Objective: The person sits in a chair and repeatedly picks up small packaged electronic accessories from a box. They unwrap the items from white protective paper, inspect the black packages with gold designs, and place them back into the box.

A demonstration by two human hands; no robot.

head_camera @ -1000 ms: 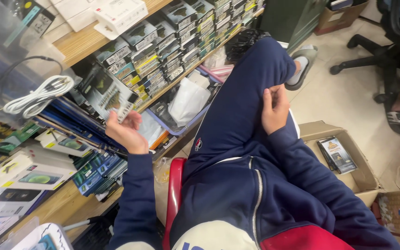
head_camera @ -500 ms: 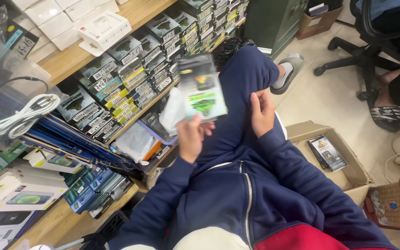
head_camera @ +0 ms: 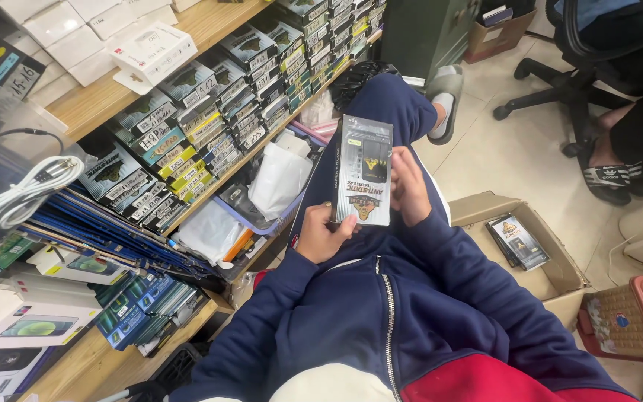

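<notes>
While my left hand [head_camera: 323, 237] grips its bottom and my right hand [head_camera: 408, 187] steadies the edge, the flat grey-black screen-protector pack [head_camera: 364, 170] now faces me upright, no longer tilted.

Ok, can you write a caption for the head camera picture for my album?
Both hands, left hand and right hand, hold a flat dark packet upright beside packed shelves.

Navy zip jacket [head_camera: 411, 313], white zipper down front, long sleeves to wrists; red panel plus cream patch at lower hem. Navy trousers [head_camera: 381, 104] same shade. Grey slide sandal [head_camera: 444, 100] on foot. Left hand [head_camera: 321, 237] and right hand [head_camera: 409, 186] bare, no rings or watch showing, pretty plain look overall
</notes>
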